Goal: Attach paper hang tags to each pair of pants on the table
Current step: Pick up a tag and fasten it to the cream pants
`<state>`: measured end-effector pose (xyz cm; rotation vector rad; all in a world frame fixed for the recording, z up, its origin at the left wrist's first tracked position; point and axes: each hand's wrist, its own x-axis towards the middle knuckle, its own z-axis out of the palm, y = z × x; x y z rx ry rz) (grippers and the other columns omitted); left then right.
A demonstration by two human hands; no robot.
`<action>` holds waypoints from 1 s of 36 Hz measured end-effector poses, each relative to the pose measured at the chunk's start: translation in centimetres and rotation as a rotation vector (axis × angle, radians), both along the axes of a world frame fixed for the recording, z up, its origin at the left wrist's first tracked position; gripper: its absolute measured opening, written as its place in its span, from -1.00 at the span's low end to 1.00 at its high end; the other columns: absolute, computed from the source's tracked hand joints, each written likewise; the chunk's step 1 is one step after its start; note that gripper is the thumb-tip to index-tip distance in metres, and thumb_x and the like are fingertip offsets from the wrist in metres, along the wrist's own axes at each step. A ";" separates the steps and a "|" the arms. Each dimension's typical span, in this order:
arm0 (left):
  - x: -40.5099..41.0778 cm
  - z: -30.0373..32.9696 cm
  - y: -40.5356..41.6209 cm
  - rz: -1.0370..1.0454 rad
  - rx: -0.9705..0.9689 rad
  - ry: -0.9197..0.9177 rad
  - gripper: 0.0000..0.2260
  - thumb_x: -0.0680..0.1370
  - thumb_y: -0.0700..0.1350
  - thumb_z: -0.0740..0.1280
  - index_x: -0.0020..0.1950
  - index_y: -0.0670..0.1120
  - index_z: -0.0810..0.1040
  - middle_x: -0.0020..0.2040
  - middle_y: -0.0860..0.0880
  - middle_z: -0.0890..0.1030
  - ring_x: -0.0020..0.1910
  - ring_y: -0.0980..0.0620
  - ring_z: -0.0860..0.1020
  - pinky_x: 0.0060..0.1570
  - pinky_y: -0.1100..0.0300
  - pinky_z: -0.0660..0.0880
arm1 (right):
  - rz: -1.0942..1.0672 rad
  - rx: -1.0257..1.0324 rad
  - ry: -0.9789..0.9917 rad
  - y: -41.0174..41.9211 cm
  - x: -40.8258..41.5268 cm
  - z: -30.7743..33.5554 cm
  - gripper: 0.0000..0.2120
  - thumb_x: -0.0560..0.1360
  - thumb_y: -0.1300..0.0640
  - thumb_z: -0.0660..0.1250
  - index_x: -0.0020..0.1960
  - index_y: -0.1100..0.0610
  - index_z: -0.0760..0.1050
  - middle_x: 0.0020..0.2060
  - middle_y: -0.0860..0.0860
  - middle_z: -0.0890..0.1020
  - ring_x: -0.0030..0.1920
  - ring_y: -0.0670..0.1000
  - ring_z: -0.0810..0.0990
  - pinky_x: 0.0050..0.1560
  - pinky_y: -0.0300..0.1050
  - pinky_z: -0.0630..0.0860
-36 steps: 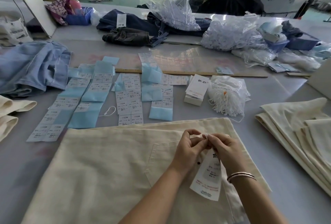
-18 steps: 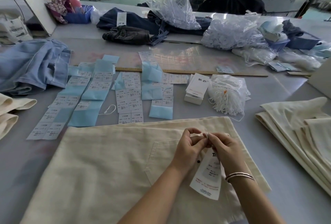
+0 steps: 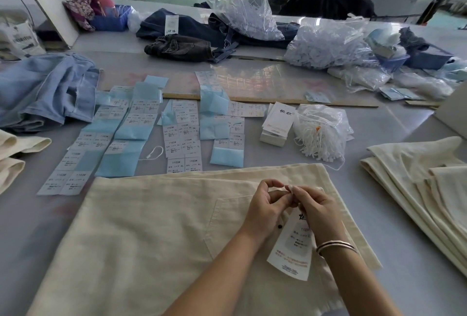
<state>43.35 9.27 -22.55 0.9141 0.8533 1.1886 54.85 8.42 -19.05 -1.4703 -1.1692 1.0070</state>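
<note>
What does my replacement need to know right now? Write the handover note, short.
Left hand and right hand: both pinch the white string loop at the top of the white paper hang tag, fingertips meeting.
The tag hangs over the cream cotton pants spread in front, beside the back pocket.
Spare white tags and the clear bag of white strings lie behind the pants.
Done: tag strung. Whether it is fastened cannot be seen.
Left: the folded cream pants at right show no tags.
</note>
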 end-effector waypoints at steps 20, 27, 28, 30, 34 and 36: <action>0.1 0.3 -0.1 0.002 0.003 0.027 -0.83 0.57 -0.28 0.31 0.06 -0.10 0.36 -0.16 -0.11 0.66 -0.13 -0.04 0.63 -0.02 0.06 0.55 | -0.015 -0.003 0.023 -0.2 0.0 0.0 -0.84 0.48 0.13 0.38 -0.23 -0.02 0.67 -0.26 0.09 0.64 -0.30 -0.02 0.56 -0.28 -0.21 0.45; 0.0 0.5 -0.1 0.000 0.012 0.031 -0.83 0.57 -0.29 0.31 0.07 -0.13 0.35 -0.14 -0.15 0.66 -0.14 -0.02 0.63 -0.05 0.15 0.57 | -0.016 -0.010 0.031 0.0 0.0 0.0 -0.87 0.48 0.14 0.39 -0.20 0.01 0.68 -0.33 0.01 0.63 -0.30 -0.04 0.53 -0.24 -0.18 0.44; 0.0 0.5 -0.1 0.002 0.013 0.029 -0.83 0.57 -0.29 0.31 0.07 -0.13 0.36 -0.15 -0.14 0.66 -0.15 0.00 0.63 -0.06 0.17 0.57 | -0.015 -0.009 0.025 0.0 0.0 -0.1 -0.88 0.48 0.14 0.39 -0.19 0.01 0.68 -0.33 0.00 0.63 -0.30 -0.05 0.53 -0.24 -0.18 0.44; 0.0 0.5 -0.1 0.005 0.010 0.021 -0.83 0.57 -0.29 0.31 0.07 -0.13 0.36 -0.15 -0.13 0.66 -0.15 0.01 0.64 -0.07 0.18 0.57 | -0.008 -0.009 0.013 0.0 0.0 -0.2 -0.88 0.48 0.15 0.38 -0.17 0.03 0.68 -0.32 0.01 0.64 -0.30 -0.06 0.53 -0.24 -0.18 0.45; 0.0 0.2 0.0 0.005 0.006 0.024 -0.82 0.56 -0.27 0.33 0.07 -0.11 0.36 -0.15 -0.10 0.68 -0.13 -0.01 0.65 -0.05 0.14 0.56 | 0.003 -0.006 0.019 -0.2 0.1 -0.2 -0.85 0.49 0.15 0.38 -0.20 0.01 0.68 -0.37 -0.03 0.64 -0.38 -0.15 0.53 -0.35 -0.31 0.45; 0.0 0.1 0.0 0.008 0.000 0.026 -0.81 0.56 -0.27 0.33 0.06 -0.10 0.36 -0.17 -0.07 0.69 -0.15 0.02 0.65 -0.08 0.18 0.56 | 0.005 -0.003 0.029 -0.2 0.1 -0.1 -0.83 0.49 0.15 0.37 -0.23 0.00 0.68 -0.39 -0.04 0.64 -0.40 -0.17 0.53 -0.38 -0.34 0.44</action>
